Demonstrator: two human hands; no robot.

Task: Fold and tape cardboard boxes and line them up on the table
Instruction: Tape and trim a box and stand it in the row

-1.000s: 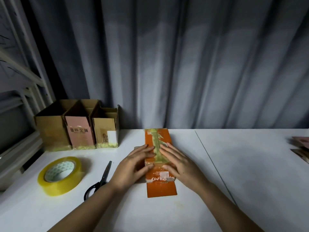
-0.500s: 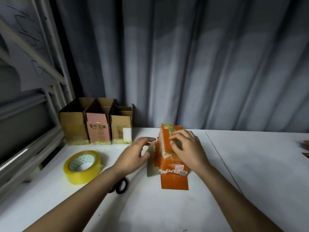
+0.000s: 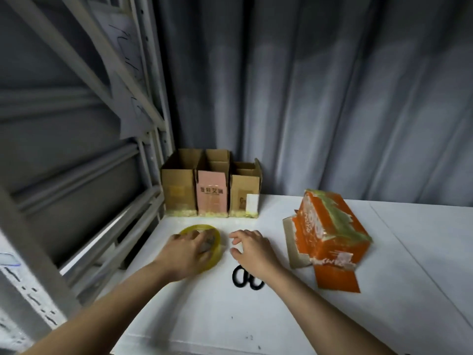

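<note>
The orange cardboard box [image 3: 330, 230], seamed with wrinkled yellowish tape, lies tilted on the white counter [image 3: 409, 265], right of the right hand [image 3: 252, 252] with loosely spread fingers, while the left hand [image 3: 185, 252] curls its fingers on the yellow tape roll [image 3: 215, 239].

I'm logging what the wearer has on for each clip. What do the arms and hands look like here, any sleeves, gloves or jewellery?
Both arms are bare as far as the frame shows: no sleeves in view. The left hand and right hand wear no gloves, and no watch, bracelet or ring is visible, though motion blur on the left hand's fingers could hide a thin ring.

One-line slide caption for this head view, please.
Left hand on the yellow tape roll, right hand above the scissors, orange box set aside.
</note>
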